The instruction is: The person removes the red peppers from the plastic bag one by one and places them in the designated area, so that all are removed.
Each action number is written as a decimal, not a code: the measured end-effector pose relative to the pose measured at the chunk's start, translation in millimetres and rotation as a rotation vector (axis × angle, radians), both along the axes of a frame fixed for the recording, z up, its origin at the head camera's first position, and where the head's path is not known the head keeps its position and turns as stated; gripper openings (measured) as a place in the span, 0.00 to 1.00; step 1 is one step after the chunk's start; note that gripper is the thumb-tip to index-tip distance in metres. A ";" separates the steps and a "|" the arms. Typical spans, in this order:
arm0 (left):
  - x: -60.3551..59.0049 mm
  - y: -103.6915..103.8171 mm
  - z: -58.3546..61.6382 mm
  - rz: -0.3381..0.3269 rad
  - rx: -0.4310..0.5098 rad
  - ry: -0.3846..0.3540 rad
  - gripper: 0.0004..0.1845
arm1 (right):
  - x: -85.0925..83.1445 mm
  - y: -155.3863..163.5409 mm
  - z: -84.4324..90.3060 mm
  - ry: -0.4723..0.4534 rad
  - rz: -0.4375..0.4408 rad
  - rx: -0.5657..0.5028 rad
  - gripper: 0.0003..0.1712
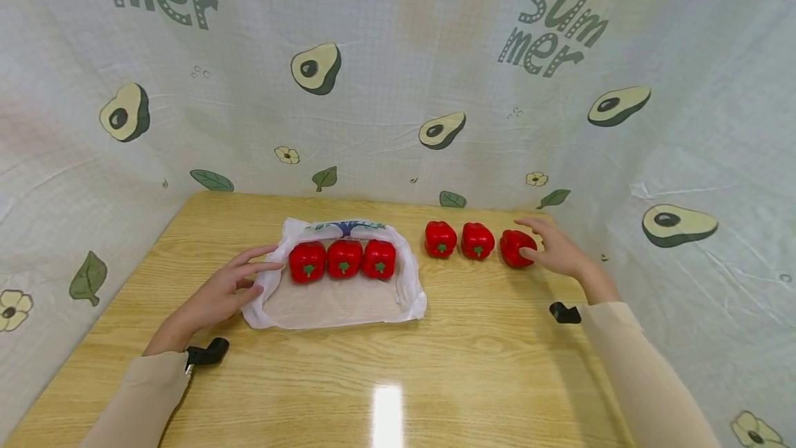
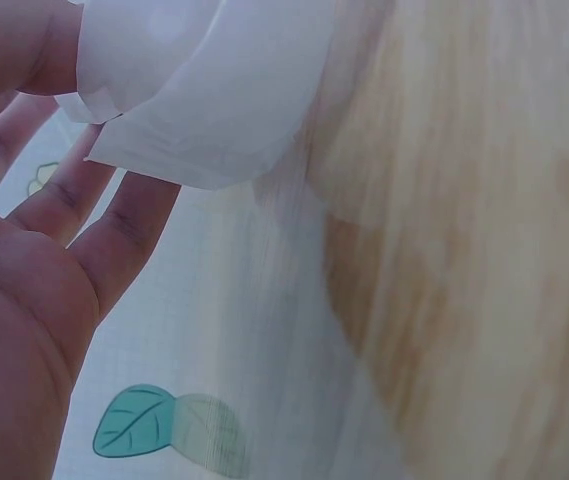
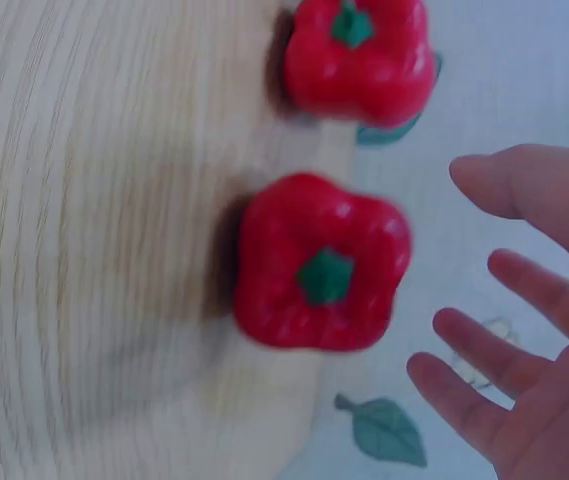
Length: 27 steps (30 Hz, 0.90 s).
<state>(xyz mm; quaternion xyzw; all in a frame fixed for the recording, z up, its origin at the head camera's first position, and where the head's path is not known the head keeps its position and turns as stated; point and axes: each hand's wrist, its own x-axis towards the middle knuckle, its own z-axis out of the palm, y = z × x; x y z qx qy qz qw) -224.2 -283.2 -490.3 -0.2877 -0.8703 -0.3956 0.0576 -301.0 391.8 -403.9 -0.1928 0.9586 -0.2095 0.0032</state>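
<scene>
Right hand (image 1: 556,251) is hovering around the end pepper (image 1: 515,249), thumb and fingers spread wide, and up close there's a gap showing between fingertips and pepper. That one's sitting loose on the tabletop (image 1: 472,365), close to the far right corner. Left hand (image 1: 222,294) is touching the white container (image 1: 407,275) at its left wall, fingers apart and pretty straight, tips going out of sight behind the rim. Can't tell if they're pressing on it at all.

The container's sitting left of the tabletop's middle, nearer the far edge. Three red ones are lining its far wall: left pepper (image 1: 307,261), middle pepper (image 1: 344,258), right pepper (image 1: 378,258), green stems all facing the near edge. A second pepper (image 1: 477,240) and a third pepper (image 1: 440,239) are sitting in a row between the container and the end pepper.

Both forearms are slanting inward from the near corners, beige sleeves (image 1: 640,365) covering them up to the wrists.
</scene>
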 end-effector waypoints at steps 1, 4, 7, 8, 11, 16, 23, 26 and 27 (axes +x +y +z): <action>0.1 0.0 0.4 0.001 0.000 -0.001 0.25 | 2.6 -5.9 2.9 0.020 -0.005 0.005 0.37; 0.5 0.2 1.4 0.001 0.009 -0.009 0.25 | 10.7 -23.7 9.0 0.079 -0.013 0.013 0.37; 0.5 0.6 1.8 -0.001 0.013 -0.012 0.26 | 19.3 -40.0 11.7 0.101 -0.005 -0.015 0.36; 0.6 0.8 1.9 -0.001 0.013 -0.013 0.26 | 22.1 -44.7 12.1 0.105 0.000 -0.026 0.36; 0.9 1.3 1.9 0.004 0.004 -0.008 0.26 | 29.4 -56.5 12.3 0.112 0.012 -0.046 0.37; 0.8 2.3 1.8 0.011 -0.004 -0.008 0.26 | 40.1 -68.7 10.8 0.122 0.004 -0.062 0.38; -1.5 2.9 0.2 0.004 -0.002 0.000 0.26 | 55.0 -90.0 4.5 0.127 0.003 -0.142 0.38; -2.4 3.0 -0.5 0.002 -0.014 0.009 0.26 | 60.9 -103.2 -0.5 0.138 0.033 -0.178 0.38; -2.5 3.2 -0.5 0.001 -0.014 0.006 0.27 | 62.6 -107.9 -2.2 0.140 0.047 -0.191 0.38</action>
